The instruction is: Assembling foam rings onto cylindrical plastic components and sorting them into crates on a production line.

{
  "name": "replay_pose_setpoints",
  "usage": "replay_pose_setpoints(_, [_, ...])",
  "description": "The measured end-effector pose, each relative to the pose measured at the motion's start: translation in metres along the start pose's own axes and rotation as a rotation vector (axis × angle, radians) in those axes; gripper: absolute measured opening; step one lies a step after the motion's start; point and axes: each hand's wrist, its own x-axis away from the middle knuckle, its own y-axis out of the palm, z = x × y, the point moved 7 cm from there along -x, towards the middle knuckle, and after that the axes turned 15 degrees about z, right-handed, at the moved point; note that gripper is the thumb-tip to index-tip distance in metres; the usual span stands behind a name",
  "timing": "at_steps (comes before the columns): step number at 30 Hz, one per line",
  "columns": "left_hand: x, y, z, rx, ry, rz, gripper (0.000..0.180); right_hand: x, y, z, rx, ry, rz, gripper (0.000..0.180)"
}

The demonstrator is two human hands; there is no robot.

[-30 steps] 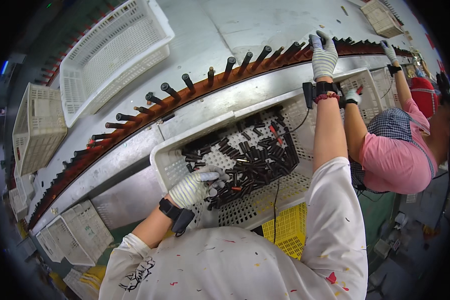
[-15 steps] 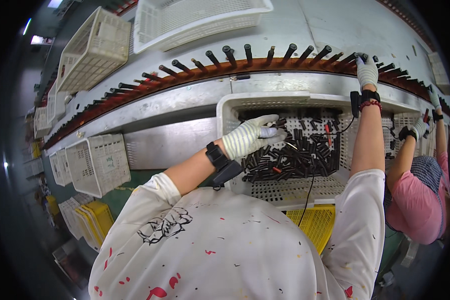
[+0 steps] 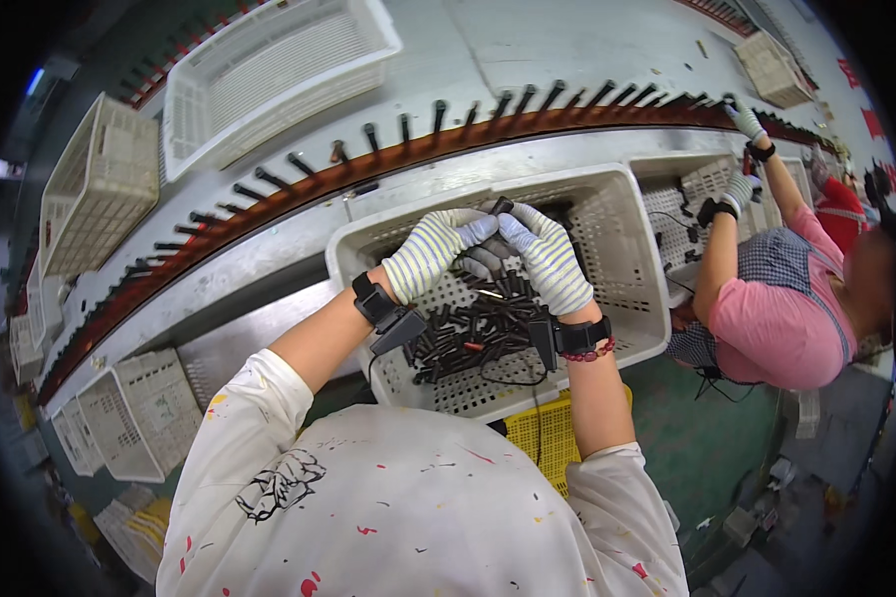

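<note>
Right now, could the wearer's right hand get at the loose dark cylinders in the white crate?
Probably yes: the right hand is over the open white crate, with dark cylinders exposed below, though a small dark piece is at its fingertips.

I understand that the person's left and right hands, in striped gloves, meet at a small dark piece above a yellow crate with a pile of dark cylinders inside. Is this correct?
Not quite: the crate is white, not yellow, as the head view shows. The gloved left hand and right hand do meet at a small dark piece above it, and the dark cylinders are inside.
</note>
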Motion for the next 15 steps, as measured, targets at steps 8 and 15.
replay_pose_setpoints(8, [-0.066,0.021,-0.060,-0.811,0.163,-0.180,0.050,-0.052,-0.101,-0.039,-0.100,-0.151,0.464,0.035])
replay_pose_setpoints(15, [-0.067,-0.034,-0.168,-1.952,0.172,-0.181,0.092,-0.140,-0.239,-0.107,-0.009,-0.508,0.903,0.027])
